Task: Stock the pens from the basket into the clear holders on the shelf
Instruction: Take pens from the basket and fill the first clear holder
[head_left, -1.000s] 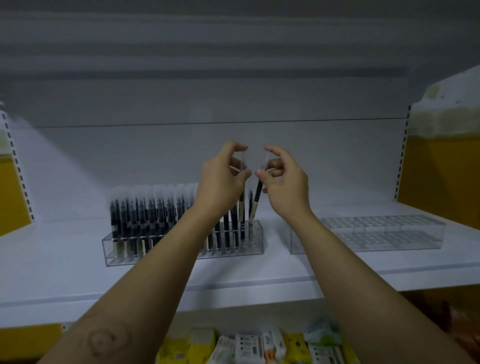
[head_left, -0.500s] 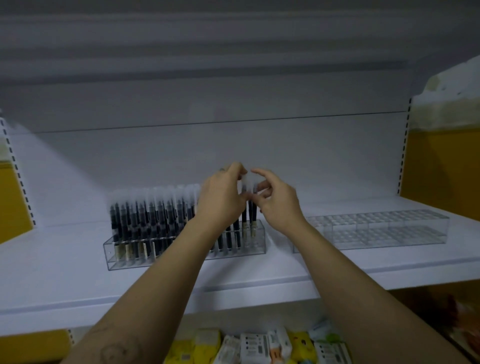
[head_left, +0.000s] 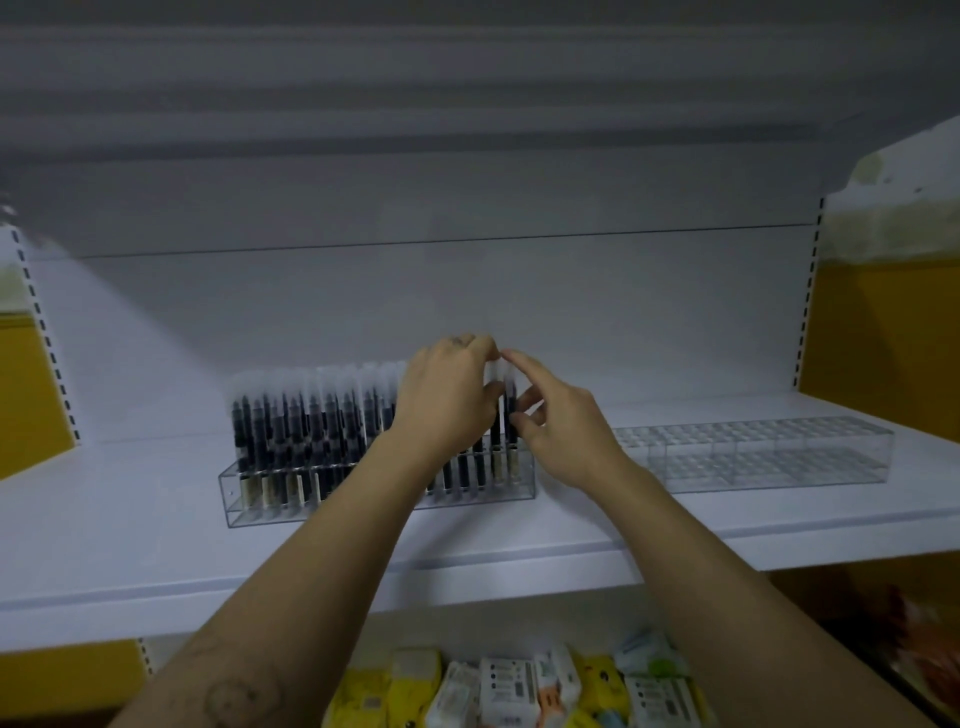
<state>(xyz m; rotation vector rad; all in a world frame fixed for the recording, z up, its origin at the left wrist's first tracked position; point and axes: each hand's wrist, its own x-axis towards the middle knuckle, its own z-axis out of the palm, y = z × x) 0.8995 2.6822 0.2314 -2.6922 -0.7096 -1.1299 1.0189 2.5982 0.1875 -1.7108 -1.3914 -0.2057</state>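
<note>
1. Where the two hands met at the right end of the filled holder (head_left: 363, 501), the fingers (head_left: 530, 366) of the right hand (head_left: 563, 434) grasped the last pen (head_left: 512, 415). The index fingertip lay on top of its frosted cap, and the thumb pressed the dark barrel lower down.
2. The fingers (head_left: 478, 351) of the left hand (head_left: 447, 402) were curled over the cap of the neighbouring pen (head_left: 497, 423). The thumb lay against its barrel, so this hand grasped that pen.
3. Both pens stood upright, side by side, with their lower ends seated in the rightmost slots of the filled holder.
4. The filled holder was a long, clear tray. Stocked pens (head_left: 311, 415) with dark barrels and frosted caps stood in it in rows from the left end up to the hands.
5. A second clear holder (head_left: 753, 457) stood to the right, apart from the first. Its grid of slots showed through the clear walls.
6. Both holders rested on a white shelf (head_left: 130, 561), set back from its front edge and near the rear panel.
7. Both forearms reached over the front edge of the shelf.
8. Below the shelf lay yellow and white packets (head_left: 511, 691). Yellow wall panels (head_left: 883, 338) flanked the shelf unit on both sides.
</note>
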